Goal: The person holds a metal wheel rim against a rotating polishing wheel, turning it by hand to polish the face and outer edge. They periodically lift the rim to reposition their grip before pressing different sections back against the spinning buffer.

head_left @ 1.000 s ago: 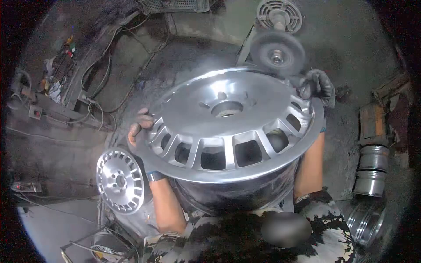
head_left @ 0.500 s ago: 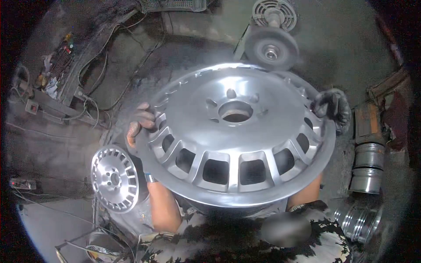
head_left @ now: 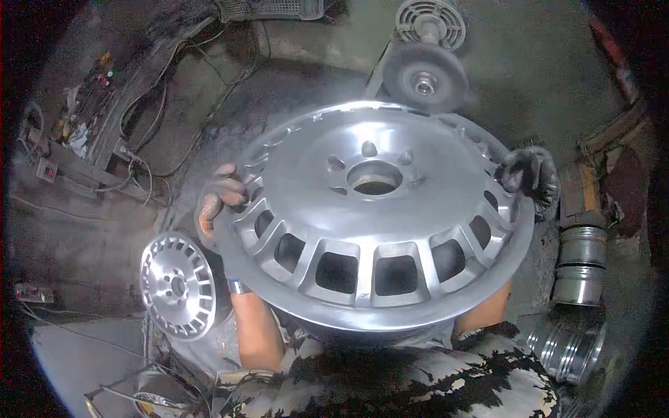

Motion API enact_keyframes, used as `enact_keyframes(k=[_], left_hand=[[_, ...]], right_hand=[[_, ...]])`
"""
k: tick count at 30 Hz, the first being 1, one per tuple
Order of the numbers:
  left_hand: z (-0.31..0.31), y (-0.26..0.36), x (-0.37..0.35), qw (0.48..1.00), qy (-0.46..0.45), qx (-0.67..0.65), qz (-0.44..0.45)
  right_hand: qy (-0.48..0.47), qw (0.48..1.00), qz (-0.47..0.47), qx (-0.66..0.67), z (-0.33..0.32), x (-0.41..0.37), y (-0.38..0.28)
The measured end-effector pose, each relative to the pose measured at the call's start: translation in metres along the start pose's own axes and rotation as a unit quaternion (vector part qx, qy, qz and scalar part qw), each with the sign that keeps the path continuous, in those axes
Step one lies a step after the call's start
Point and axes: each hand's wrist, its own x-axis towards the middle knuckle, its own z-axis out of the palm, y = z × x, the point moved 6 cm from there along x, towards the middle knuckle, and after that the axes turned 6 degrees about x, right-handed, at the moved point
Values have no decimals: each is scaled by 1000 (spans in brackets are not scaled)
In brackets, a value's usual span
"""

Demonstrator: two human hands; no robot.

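A large silver wheel rim [head_left: 313, 188] with slot-like openings around a broad flat centre fills the middle of the view, face up toward me. My left hand [head_left: 221, 195], bare or thinly covered, wraps its fingers over the left edge. On the right edge my right hand [head_left: 531, 175], in a dark, dirty glove, grips with its fingers curled into the slots. Just beyond the far edge of the rim is a round buffing wheel [head_left: 426, 78] on a motor [head_left: 431, 24], blurred as if spinning; the rim's far edge overlaps it in this view.
A second slotted rim [head_left: 177, 285] leans at the lower left. Several shiny wheel barrels [head_left: 580, 285] are stacked at the right. Cables and a power socket [head_left: 47, 169] run along the left wall. A grey crate [head_left: 268, 8] sits at the top.
The wheel rim has turned slightly in my hands, its slots shifting a little to the left along the near edge. The surroundings shift slightly left in view.
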Motion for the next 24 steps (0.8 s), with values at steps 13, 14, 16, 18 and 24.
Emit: enact_keyframes(k=[13, 14, 16, 18, 24], left_hand=[[-24, 0, -5, 999, 25, 27, 13], [-28, 2, -3, 998, 12, 54, 8], [-29, 6, -1, 996, -1, 91, 0], [-29, 12, -1, 994, -2, 111, -7], [-31, -11, -7, 999, 42, 11, -5]], right_hand=[[-55, 998, 12, 38, 30, 49, 43], [-60, 997, 13, 43, 32, 53, 47], [-67, 997, 12, 47, 35, 58, 55], [-73, 996, 8, 47, 36, 60, 60], [-70, 997, -23, 30, 19, 69, 62]])
